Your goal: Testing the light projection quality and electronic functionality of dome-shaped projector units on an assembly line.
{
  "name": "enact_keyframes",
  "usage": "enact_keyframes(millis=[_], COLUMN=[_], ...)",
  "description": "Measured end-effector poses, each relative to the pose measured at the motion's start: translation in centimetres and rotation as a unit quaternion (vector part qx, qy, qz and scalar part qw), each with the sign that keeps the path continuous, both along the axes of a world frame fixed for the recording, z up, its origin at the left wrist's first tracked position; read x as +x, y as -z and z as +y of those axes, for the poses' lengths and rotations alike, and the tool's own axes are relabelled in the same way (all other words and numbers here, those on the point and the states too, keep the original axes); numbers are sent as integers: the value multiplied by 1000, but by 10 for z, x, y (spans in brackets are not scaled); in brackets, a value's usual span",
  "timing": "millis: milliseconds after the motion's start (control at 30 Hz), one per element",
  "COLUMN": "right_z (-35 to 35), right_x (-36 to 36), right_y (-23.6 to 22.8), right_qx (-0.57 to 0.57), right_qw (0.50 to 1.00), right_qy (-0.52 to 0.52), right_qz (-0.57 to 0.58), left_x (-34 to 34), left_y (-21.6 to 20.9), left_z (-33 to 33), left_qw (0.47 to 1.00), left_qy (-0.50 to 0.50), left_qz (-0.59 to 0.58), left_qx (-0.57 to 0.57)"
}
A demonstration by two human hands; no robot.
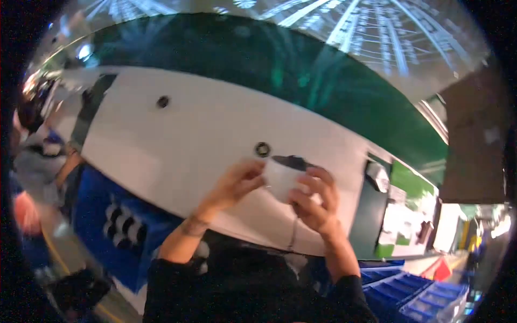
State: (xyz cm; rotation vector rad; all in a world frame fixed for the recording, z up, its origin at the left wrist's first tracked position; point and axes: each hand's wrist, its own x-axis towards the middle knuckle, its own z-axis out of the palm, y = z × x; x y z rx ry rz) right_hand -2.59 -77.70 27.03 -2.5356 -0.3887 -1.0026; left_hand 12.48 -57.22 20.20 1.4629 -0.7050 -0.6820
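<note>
Over the near part of the white table, I hold up a white rounded housing (282,177) with a dark grey top. My right hand (318,199) is closed around its right side. The fingers of my left hand (240,183) are bent in a pinch at its left edge; motion blur softens their outline. A thin dark cord (293,235) hangs below the housing. Just behind it, a small dark ring (262,149) shows on the table surface. The exact kind of the white housing is too blurred to tell.
A second dark round piece (163,101) is farther left on the white table (210,124). A blue bin (97,215) with several white and black round parts stands at left, near another person (40,167). Blue trays (412,293) lie at lower right. A green panel (231,56) runs behind.
</note>
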Motion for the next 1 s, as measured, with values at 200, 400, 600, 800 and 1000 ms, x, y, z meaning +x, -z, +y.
enact_keyframes(millis=[200, 400, 600, 800, 1000], right_z=[1, -13, -16, -18, -20], right_x=[14, -1, -3, -2, -3], right_y=[-18, -16, -6, -5, -4], right_qx=[-25, -24, 4, 17, 23], right_qw=[999, 997, 998, 998, 998], right_qy=[29, 67, 66, 56, 52], right_qz=[-17, -17, -15, -20, -23], left_x=[30, 13, 23, 27, 30], left_y=[-15, -11, -7, -3, -11], left_z=[-16, -42, -18, 25, 72], left_qw=[996, 996, 997, 998, 965], left_qy=[70, 87, 62, 13, -103], left_qz=[-19, 6, 52, 63, -213], left_qx=[45, -4, -15, -22, 112])
